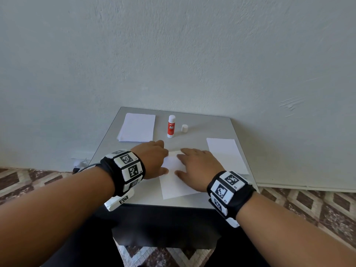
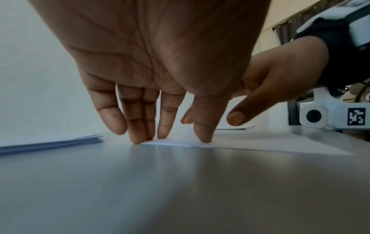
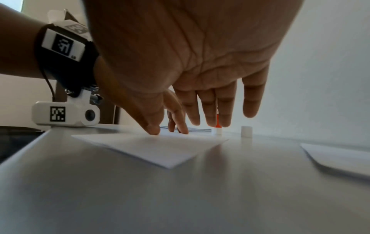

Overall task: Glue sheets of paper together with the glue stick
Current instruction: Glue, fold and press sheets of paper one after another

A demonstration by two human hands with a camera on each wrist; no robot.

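While the left hand (image 1: 154, 158) and right hand (image 1: 198, 166) press flat, fingers extended, on the centre sheets (image 1: 173, 182), the uncapped glue stick (image 1: 171, 126) stands behind on the bench (image 1: 202, 130). Joining appears underway; 1 stack (image 1: 137, 127) remains unglued.

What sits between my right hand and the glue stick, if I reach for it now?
Nothing visible does. The right hand lies flat on the middle sheet, and the glue stick stands upright beyond it across bare table. Its cap stands apart, to the stick's right, off the straight path.
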